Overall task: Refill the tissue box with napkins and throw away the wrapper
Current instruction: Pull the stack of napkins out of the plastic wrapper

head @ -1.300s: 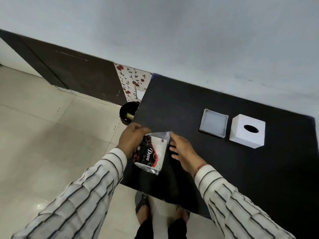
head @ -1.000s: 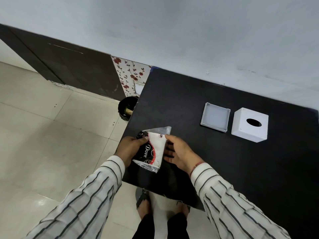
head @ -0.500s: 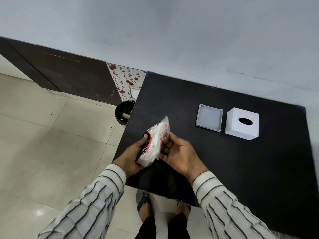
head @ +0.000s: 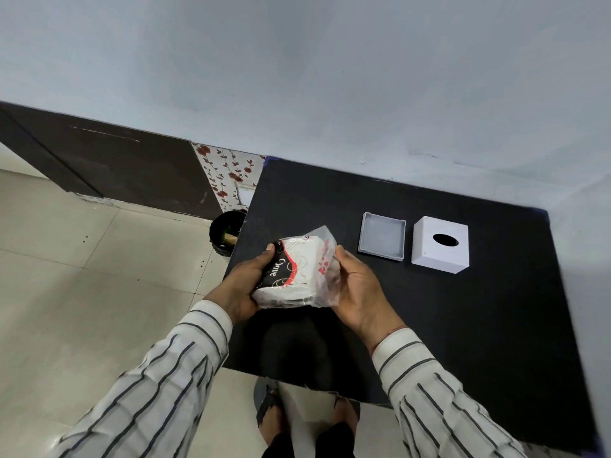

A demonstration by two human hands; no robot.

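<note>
We held one crinkly plastic napkin pack (head: 295,272), printed black, red and white, above the matte black desk (head: 479,325), left hand (head: 244,285) and right hand (head: 358,285) both gripping its ends. Farther right sat one white cube-shaped tissue box (head: 440,244) with an oval hole and one shallow square tray (head: 382,235).

Pale wall (head: 297,77), beige tiled floor (head: 82,309), black table (head: 463,325).

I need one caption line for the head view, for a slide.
Both hands, left and right, hold a wrapped napkin pack above a black table.
</note>
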